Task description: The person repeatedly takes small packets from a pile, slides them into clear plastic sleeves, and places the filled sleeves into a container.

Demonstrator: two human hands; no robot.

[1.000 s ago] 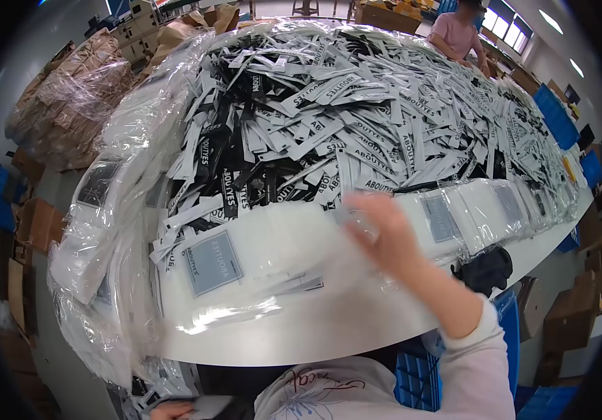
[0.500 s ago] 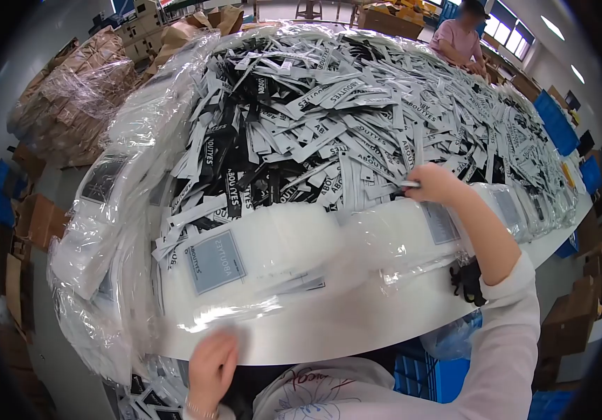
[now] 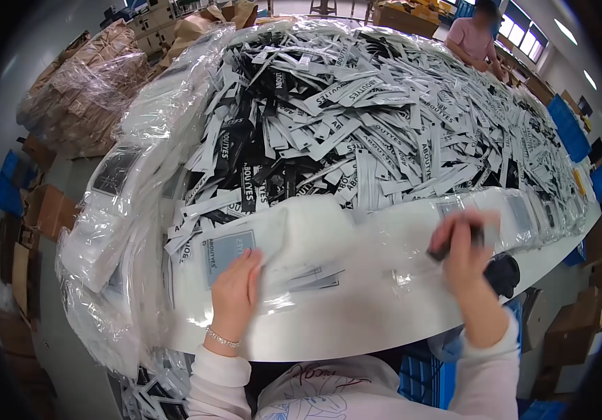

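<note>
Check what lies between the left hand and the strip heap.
Between the left hand and the strip heap, the head view shows a translucent bag with a grey label.

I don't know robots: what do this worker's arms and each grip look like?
They're human. The left grip and right grip are bare, without gloves. Both the left sleeve and right sleeve are whitish and plain, with no cables or markings visible. A silvery linked bracelet circles the left wrist; none shows on the right, though blur limits detail.

Packets [image 3: 378, 133] lie heaped on the counter [image 3: 329, 336] — bags [image 3: 115, 231] along their left, more bags [image 3: 315, 231] in front.
</note>
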